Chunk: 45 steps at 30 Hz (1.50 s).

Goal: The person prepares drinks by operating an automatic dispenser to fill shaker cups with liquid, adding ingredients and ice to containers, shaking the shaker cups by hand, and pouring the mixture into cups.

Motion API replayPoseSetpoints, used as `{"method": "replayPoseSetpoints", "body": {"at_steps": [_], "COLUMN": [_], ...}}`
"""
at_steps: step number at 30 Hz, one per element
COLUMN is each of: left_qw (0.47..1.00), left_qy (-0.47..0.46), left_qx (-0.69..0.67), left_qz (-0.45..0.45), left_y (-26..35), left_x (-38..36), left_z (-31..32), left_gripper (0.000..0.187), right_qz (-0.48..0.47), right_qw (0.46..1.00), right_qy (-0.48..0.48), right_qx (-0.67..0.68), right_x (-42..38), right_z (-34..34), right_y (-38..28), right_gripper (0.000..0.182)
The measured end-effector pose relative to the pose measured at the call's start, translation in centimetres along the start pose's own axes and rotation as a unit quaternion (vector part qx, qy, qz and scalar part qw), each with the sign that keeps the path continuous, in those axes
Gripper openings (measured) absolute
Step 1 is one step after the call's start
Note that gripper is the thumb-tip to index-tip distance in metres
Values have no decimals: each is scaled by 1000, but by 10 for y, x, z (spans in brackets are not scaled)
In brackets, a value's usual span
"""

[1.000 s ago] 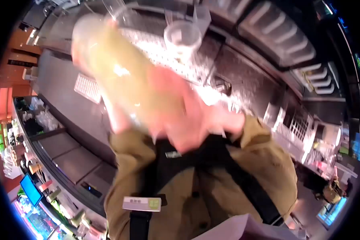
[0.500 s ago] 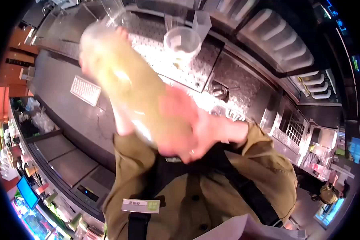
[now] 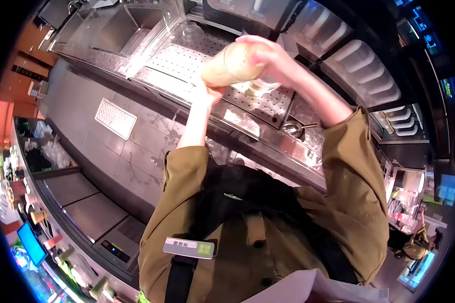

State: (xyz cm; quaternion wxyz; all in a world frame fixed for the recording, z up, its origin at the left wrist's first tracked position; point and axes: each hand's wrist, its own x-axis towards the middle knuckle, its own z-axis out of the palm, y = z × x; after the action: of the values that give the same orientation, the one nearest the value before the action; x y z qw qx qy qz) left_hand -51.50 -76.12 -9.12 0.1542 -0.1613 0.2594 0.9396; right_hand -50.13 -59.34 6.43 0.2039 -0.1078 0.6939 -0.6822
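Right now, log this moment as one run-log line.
left hand: under shaker end | right hand: gripping shaker, tilted | below: clear cup on perforated tray | sink beside

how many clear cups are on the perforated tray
2. One upside-down cup at the tray's far end; another cup under the shaker that both hands hold. More may be hidden behind the hands.

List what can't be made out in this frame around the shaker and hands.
Head view only:
- Cup under the shaker: mostly hidden behind shaker and right hand.
- Left hand: its grip is hidden beneath the shaker.
- Name tag: text too small.
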Motion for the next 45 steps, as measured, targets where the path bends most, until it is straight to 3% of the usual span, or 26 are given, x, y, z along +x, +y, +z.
{"method": "replayPoseSetpoints", "body": {"at_steps": [2,3,4,5,6,7,9,11,12,13,14,16,20,23,26,27,30,32,33,34,35,36,38,40,44,45], "left_qw": [993,968,961,938,888,834,734,686,712,737,762,750,730,749,787,740,825,836,853,856,859,862,869,867,837,832], "left_qy": [-54,-105,-38,24,12,-82,-138,-76,-82,-88,-94,-95,-175,-227,-244,-239,-223,-243,-222,-205,-199,-194,-184,-171,-167,-170], "left_qx": [14,30,147,330,456,510,574,618,592,565,539,553,563,561,478,527,452,441,433,420,423,426,407,403,432,439], "left_qz": [-100,-226,-233,-105,63,191,335,376,369,360,347,350,346,270,305,344,257,217,187,222,207,195,213,236,290,293], "left_y": [5,8,19,26,37,41,42,38,42,43,43,50,58,61,64,69,80,91,97,99,105,113,123,129,140,143], "left_x": [12,27,19,-5,-30,-30,-17,8,15,22,27,18,21,23,27,27,16,22,14,12,6,-1,-8,-19,-28,-31], "left_z": [-38,-79,-89,-80,-58,-44,-31,-21,-19,-20,-24,-13,-21,-23,-24,-25,-23,-32,-28,-28,-28,-22,-23,-26,-26,-24], "left_gripper": [55,58,58,52,45,58,87,112,117,122,127,126,125,126,127,129,128,123,117,105,100,94,89,87,97,100], "right_qz": [64,86,111,111,112,123,123,118,119,-4,-15,-45,-186,-269,-214,-118,169,185,189,193,154,207,74,86,93,72], "right_qw": [998,996,993,993,993,990,985,970,954,898,797,718,667,630,672,700,794,787,794,803,809,791,803,801,841,822], "right_qy": [8,17,27,28,28,28,8,-1,-7,5,44,15,-9,62,172,197,244,274,291,307,312,308,496,549,481,486], "right_qx": [-27,-32,-40,-39,-38,-69,-123,-213,-276,-441,-602,-694,-722,-725,-687,-676,-531,-521,-500,-474,-474,-487,-322,-222,-229,-289], "right_x": [36,46,53,60,66,67,77,79,82,91,92,94,80,44,-3,-24,-66,-67,-63,-57,-59,-61,-68,-35,27,44], "right_z": [-7,-1,4,5,7,17,23,36,39,38,37,45,41,39,32,26,17,17,18,24,22,21,12,11,23,30], "right_y": [0,-7,-15,-17,-19,-28,-30,-39,-44,-40,-42,-54,-42,-43,-58,-32,112,204,217,221,221,198,178,155,140,137], "right_gripper": [53,53,53,53,54,55,57,60,62,63,63,55,46,40,44,46,49,50,50,51,52,59,71,78,60,53]}}
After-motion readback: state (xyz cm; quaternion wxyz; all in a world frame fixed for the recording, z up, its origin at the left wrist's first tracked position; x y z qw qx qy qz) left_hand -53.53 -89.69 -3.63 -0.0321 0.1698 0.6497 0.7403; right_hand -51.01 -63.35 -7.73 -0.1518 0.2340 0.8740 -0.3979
